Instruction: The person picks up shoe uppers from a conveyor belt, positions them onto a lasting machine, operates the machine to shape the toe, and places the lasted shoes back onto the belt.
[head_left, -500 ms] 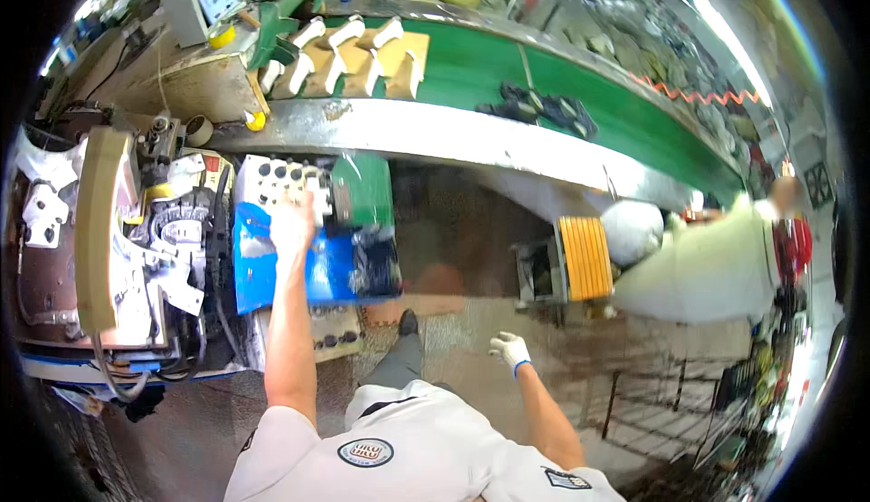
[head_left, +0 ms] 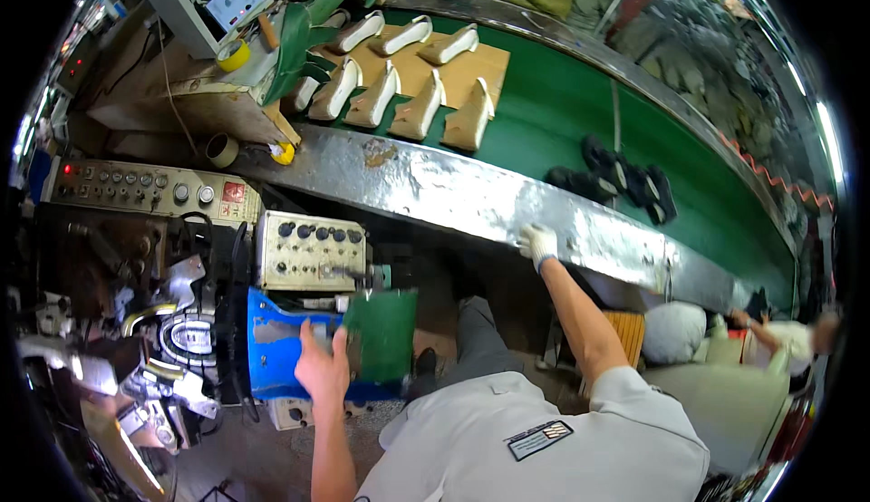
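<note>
My left hand [head_left: 319,366] is bare and rests flat on the blue panel [head_left: 272,352] of a machine, right beside a green plate [head_left: 382,334]. My right hand [head_left: 538,243] wears a white glove and grips the metal edge [head_left: 471,198] of a green conveyor belt [head_left: 580,108]. Several beige shoe lasts [head_left: 399,85] lie on a brown board on the belt, far left of that hand. Two or three black soles [head_left: 625,180] lie on the belt just beyond my right hand.
A cream control box with knobs [head_left: 308,250] sits above the blue panel. A longer control panel [head_left: 149,189] and machine parts [head_left: 163,348] stand to the left. Another person in white [head_left: 770,348] sits at the right by a wooden stool [head_left: 625,330].
My right hand has risen from low near my body up to the conveyor's metal edge. My left hand stays on the blue panel. My head has moved closer to the belt.
</note>
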`<action>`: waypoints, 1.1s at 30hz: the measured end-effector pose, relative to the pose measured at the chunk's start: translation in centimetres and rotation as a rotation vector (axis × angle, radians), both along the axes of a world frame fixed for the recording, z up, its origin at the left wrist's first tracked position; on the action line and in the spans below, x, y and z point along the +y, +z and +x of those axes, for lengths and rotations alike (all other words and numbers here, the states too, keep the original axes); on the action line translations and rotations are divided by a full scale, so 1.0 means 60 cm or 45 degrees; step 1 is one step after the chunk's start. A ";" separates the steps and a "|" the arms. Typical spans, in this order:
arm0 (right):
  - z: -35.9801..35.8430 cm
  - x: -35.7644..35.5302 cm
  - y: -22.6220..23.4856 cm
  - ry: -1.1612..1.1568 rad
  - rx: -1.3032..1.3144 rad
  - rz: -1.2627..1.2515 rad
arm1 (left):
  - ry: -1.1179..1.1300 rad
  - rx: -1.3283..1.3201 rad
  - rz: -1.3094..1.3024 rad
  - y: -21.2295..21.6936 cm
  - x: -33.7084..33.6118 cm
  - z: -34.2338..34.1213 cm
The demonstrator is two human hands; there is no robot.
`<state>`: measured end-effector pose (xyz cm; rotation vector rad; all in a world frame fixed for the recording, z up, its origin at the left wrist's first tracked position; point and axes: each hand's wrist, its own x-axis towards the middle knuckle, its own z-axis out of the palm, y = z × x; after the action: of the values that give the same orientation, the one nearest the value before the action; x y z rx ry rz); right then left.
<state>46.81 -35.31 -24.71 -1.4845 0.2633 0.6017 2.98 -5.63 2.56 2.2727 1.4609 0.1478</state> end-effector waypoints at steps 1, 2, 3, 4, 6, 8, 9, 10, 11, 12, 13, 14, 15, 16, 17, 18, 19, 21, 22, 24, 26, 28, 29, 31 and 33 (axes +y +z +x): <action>0.075 0.083 0.008 -0.007 -0.131 -0.160 | 0.045 -0.018 0.005 0.005 0.003 0.012; 0.172 0.154 0.027 0.204 -0.265 -0.486 | 0.057 -0.137 0.069 0.008 0.004 0.023; 0.230 0.222 0.036 0.220 -0.344 -0.612 | 0.186 -0.081 0.042 0.027 -0.010 0.030; 0.290 0.289 0.038 0.322 -0.438 -0.943 | 0.251 -0.132 0.074 0.039 -0.024 0.040; 0.402 0.408 0.012 0.335 -0.505 -1.000 | 0.379 -0.036 0.109 0.010 -0.013 0.065; 0.485 0.484 0.015 0.423 -0.310 -1.069 | 0.448 0.035 0.164 0.028 -0.007 0.100; 0.503 0.504 0.011 0.396 -0.316 -1.018 | 0.511 0.056 0.127 0.036 -0.009 0.111; 0.510 0.529 0.006 0.372 -0.323 -0.960 | 0.564 0.036 0.111 0.044 -0.007 0.115; 0.507 0.543 -0.013 0.358 -0.299 -0.934 | 0.608 0.096 0.115 0.039 -0.007 0.112; 0.501 0.552 -0.028 0.277 -0.199 -0.989 | 0.609 0.125 0.148 0.033 0.000 0.106; 0.505 0.562 -0.029 0.237 -0.262 -0.820 | 0.609 0.137 0.181 0.030 0.007 0.103; 0.508 0.563 -0.029 0.196 -0.236 -0.697 | 0.590 0.131 0.219 0.030 0.010 0.097; 0.510 0.563 -0.025 0.258 -0.305 -0.482 | 0.571 0.095 0.256 0.029 0.013 0.092; 0.507 0.547 -0.020 0.258 -0.238 -0.023 | 0.629 0.109 0.235 0.025 0.010 0.087; 0.506 0.542 -0.004 0.330 0.002 0.010 | 0.645 0.098 0.232 0.024 0.012 0.088; 0.489 0.508 0.004 0.368 0.260 0.011 | 0.638 0.082 0.200 0.020 0.007 0.088; 0.480 0.479 0.036 0.470 0.309 0.193 | 0.608 0.050 0.242 0.019 0.005 0.096; 0.425 0.433 0.084 0.639 0.494 0.399 | 0.607 0.024 0.257 0.015 -0.002 0.109; 0.391 0.424 0.117 0.773 0.588 0.543 | 0.607 -0.124 0.296 0.015 -0.001 0.113; 0.317 0.433 0.191 1.001 0.811 0.835 | 0.738 -0.156 0.198 0.016 0.006 0.116; 0.227 0.479 0.262 0.894 1.388 1.082 | 0.928 0.019 0.097 0.021 0.020 0.107; 0.144 0.533 0.321 0.856 1.615 0.942 | 1.013 -0.027 0.023 0.031 0.034 0.100; 0.104 0.553 0.342 0.901 1.728 0.908 | 1.108 -0.063 -0.032 0.036 0.038 0.102; 0.030 0.582 0.372 1.122 1.556 0.702 | 1.209 -0.539 -0.115 0.049 0.046 0.120; -0.036 0.552 0.398 1.401 1.433 0.669 | 1.262 -0.997 -0.218 0.054 0.032 0.161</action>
<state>44.67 -2.20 -0.85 -0.5249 0.0910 2.1904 12.63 -3.70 5.79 0.9543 1.8364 1.0094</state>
